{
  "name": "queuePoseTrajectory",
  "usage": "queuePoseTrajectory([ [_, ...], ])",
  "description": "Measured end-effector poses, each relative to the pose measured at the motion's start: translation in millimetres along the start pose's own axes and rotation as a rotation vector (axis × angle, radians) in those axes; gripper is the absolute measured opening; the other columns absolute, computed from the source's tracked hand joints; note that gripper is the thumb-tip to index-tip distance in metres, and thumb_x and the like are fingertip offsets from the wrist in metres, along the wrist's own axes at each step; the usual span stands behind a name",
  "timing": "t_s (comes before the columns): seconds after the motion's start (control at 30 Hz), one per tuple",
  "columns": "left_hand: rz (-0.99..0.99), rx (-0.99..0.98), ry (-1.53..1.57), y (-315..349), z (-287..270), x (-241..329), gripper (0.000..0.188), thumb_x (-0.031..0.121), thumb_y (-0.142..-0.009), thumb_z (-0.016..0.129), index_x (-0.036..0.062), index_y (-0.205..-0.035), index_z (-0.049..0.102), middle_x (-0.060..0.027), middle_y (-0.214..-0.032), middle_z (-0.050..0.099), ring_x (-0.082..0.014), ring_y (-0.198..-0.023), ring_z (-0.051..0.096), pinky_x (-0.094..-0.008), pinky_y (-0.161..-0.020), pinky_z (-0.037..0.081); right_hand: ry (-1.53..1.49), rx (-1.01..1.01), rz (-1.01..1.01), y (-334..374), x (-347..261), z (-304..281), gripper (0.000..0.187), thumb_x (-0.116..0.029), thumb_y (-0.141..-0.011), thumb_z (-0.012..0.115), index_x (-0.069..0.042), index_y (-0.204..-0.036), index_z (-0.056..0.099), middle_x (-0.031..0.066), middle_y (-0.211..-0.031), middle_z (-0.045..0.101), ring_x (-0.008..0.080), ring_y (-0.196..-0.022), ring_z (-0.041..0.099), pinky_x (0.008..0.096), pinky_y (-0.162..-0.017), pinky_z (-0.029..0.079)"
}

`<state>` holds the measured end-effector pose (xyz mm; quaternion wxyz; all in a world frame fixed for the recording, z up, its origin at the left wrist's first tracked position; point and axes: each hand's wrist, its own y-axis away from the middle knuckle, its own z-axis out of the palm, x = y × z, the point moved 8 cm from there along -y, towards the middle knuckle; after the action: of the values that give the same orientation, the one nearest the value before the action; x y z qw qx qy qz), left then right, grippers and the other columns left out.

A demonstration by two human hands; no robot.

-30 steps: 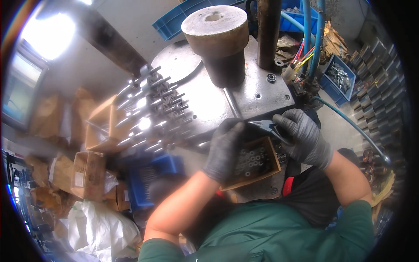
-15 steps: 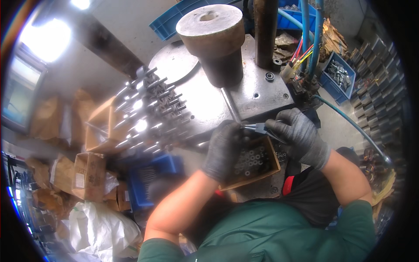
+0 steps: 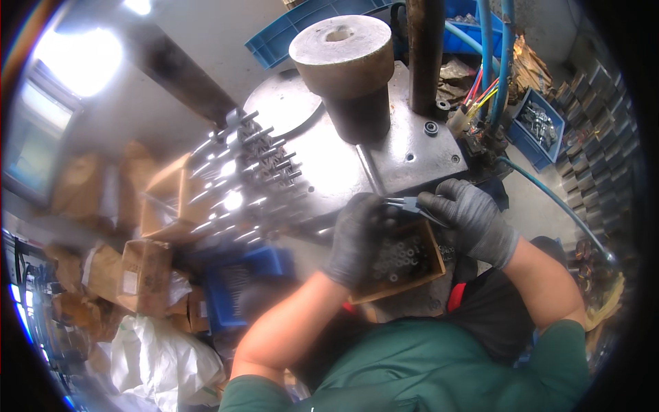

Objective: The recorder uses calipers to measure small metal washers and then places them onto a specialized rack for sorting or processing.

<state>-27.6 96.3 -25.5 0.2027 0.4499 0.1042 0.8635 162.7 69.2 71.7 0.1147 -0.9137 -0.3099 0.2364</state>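
My left hand (image 3: 355, 237), in a dark grey glove, has its fingers curled at the near edge of a steel machine plate (image 3: 429, 147). My right hand (image 3: 473, 218), gloved in grey as well, pinches a small flat grey metal piece with thin prongs (image 3: 410, 204). The prongs reach toward my left fingertips, which look closed around their ends, partly hidden. A plain metal rod (image 3: 369, 168) lies on the plate just beyond the piece. Below both hands stands an open box (image 3: 439, 264) of small ring-shaped metal parts.
A thick round metal column (image 3: 357, 113) rises from the plate. Many metal pins (image 3: 250, 165) lie stacked at its left. Around are a blue bin (image 3: 281, 264), cardboard boxes (image 3: 146, 275), a white sack (image 3: 161, 360), blue hoses (image 3: 506, 69) and a blue tray (image 3: 539, 158) of metal parts.
The whole scene has shifted slightly down and right in the view. Both hands stay close together at the metal piece, with little change in grip.
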Motion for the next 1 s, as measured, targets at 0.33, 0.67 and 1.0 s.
queuePoseTrajectory([
  [0.33, 0.019, -0.228, 0.266, -10, 3, -37, 0.040, 0.004, -0.100, 0.053, -0.0091, -0.138, 0.049, -0.0233, -0.134, 0.064, -0.0330, -0.124, 0.068, -0.0420, -0.106, 0.059, -0.646, -0.010, 0.224, -59, 8, 23, 0.061, 0.002, -0.087, 0.067, -0.001, -0.148, 0.061, 0.0249, -0.127, 0.073, 0.0321, -0.115, 0.074, 0.0396, -0.099, 0.058],
  [0.67, -0.179, -0.124, -0.159, 9, 12, -59, 0.022, 0.001, -0.107, 0.054, 0.0019, -0.127, 0.062, -0.0154, -0.115, 0.073, -0.0266, -0.105, 0.076, -0.0364, -0.089, 0.065, -0.961, 0.004, 0.391, -134, -6, 76, 0.048, -0.006, -0.098, 0.065, -0.001, -0.145, 0.065, 0.0123, -0.116, 0.075, 0.0125, -0.098, 0.067, 0.0298, -0.089, 0.057],
  [1.0, -0.104, -0.294, -0.436, -17, -23, -115, 0.029, 0.014, -0.097, 0.066, 0.0022, -0.123, 0.068, -0.0141, -0.113, 0.073, -0.0302, -0.102, 0.072, -0.0381, -0.086, 0.060, -1.044, -0.005, 0.324, -192, -6, 96, 0.051, -0.008, -0.098, 0.067, -0.005, -0.149, 0.064, -0.0052, -0.091, 0.062, 0.0021, -0.076, 0.052, 0.0222, -0.069, 0.048],
])
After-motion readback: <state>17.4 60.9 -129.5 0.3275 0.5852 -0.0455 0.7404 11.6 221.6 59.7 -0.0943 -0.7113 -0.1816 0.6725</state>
